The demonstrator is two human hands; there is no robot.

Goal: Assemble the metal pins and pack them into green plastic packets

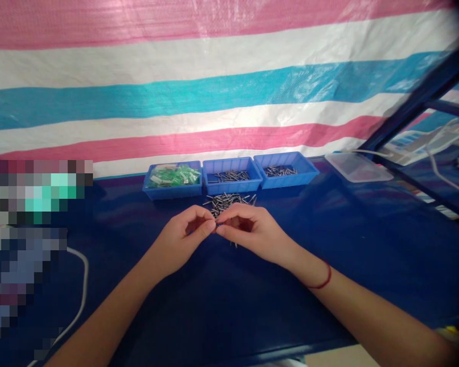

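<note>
Blue parts bins (233,188) and heaped metal pins (226,200) suggest a workshop.

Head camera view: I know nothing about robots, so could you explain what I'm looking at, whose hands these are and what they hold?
There is no machine at work here. A person wears a camera on the head, and this single picture looks forward and down at their own bare left hand and right hand. The fingertips meet above a dark blue table; anything pinched there is too small and hidden to name. Under and just beyond the hands lies a loose heap of thin grey metal pins. Behind it, in a row, stand a rectangular blue plastic left bin with green and whitish pieces, then a matching middle bin and right bin, both holding similar pins. The backdrop is a pink, white and turquoise striped plastic sheet.
</note>
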